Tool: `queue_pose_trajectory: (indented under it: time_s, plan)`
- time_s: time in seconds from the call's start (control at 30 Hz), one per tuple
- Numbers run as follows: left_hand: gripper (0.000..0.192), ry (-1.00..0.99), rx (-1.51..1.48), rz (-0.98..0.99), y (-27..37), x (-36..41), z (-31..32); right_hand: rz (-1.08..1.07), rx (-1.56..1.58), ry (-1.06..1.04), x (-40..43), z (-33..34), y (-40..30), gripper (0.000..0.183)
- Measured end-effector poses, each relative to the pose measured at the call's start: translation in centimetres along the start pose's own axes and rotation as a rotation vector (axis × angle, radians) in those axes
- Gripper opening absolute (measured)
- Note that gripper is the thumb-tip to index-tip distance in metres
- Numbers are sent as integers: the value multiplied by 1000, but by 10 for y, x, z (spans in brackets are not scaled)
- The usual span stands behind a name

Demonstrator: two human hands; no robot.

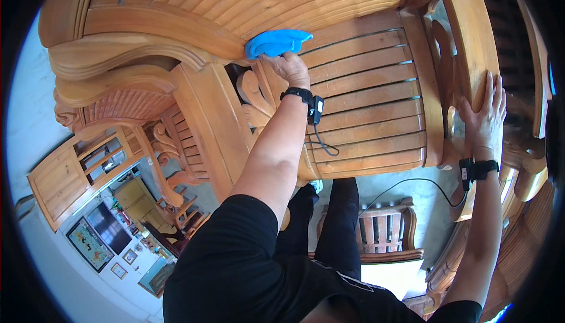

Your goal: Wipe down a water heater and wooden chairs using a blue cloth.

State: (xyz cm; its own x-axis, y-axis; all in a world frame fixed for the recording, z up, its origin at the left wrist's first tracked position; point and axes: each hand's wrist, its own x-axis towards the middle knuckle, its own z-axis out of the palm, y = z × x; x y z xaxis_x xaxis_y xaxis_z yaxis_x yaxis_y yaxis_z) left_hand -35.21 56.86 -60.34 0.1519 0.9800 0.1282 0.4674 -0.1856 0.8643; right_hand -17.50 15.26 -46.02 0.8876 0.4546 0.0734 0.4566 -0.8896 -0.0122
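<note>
My left hand (289,67) grips a bright blue cloth (278,43), bunched against the lower edge of a slatted wooden backrest (265,0). The cloth covers part of my fingers. Below and to the right spreads the slatted wooden seat (366,102) of the same chair. On the right, my right hand (483,113) lies palm down on the broad wooden armrest (472,44), thumb spread from the fingers and nothing held. Each wrist wears a black strap with a small device, the left one (315,109) and the right one (465,175), each trailing a thin cable.
A wide wooden armrest (212,120) and carved scroll (251,86) flank the seat's left side. Another wooden chair (185,142) stands farther left, with a wooden cabinet (59,179) beyond. My legs (344,217) are below the seat, near a small slatted wooden chair (382,232).
</note>
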Motion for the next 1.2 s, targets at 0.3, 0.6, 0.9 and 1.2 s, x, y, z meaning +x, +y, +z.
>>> queue_pose_trajectory:
  time_s: [0.3, 0.6, 0.9, 1.2]
  plan:
    - [47, 120, -194, -226, 105, 43, -26, 9, -33, 68, -2, 11, 10, 87]
    - [57, 71, 249, 944, 238, 178, -125, 62, -18, 21, -4, 5, 10, 94]
    - [46, 399, 371, 1107, 248, 217, -120, 41, 10, 59, -3, 6, 16, 92]
    - [32, 389, 440, 623, 166, 144, -74, 41, -5, 42, -4, 6, 14, 92]
